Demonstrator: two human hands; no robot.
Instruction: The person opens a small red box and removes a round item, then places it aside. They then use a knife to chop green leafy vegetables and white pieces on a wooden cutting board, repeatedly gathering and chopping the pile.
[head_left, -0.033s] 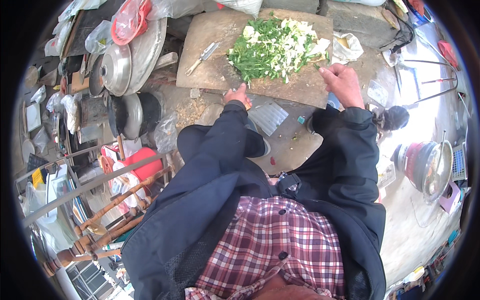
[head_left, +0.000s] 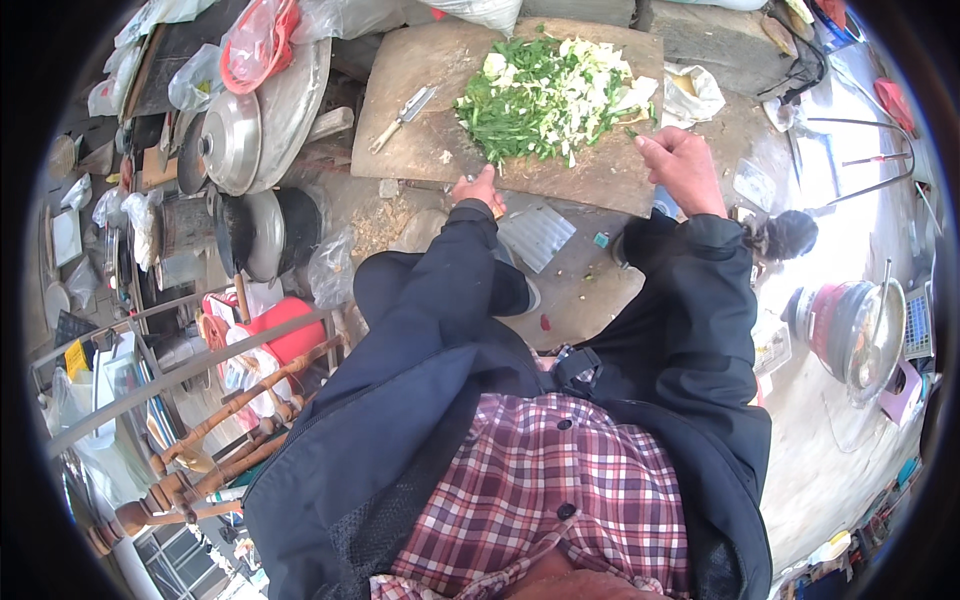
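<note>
A large worn wooden cutting board (head_left: 420, 70) lies in front of me, with a heap of chopped leafy greens (head_left: 550, 95) in dark green and pale pieces on it. A knife (head_left: 403, 118) with a light handle rests on the board's left part, apart from both hands. My left hand (head_left: 477, 190) is closed at the board's near edge, just below the greens; what its fingers hold, if anything, is hidden. Over the right part of the board, my right hand (head_left: 685, 168) is closed in a pinch, a small bit of green leaf (head_left: 632, 133) showing at its fingertips.
A white bag (head_left: 692, 95) stands right of the board. Beneath its near edge lies a clear ridged plastic tray (head_left: 538, 235). Pans and a lidded metal pot (head_left: 232, 140) crowd the left side, above a metal rail (head_left: 190, 375). A metal basin (head_left: 870, 335) stands at the right.
</note>
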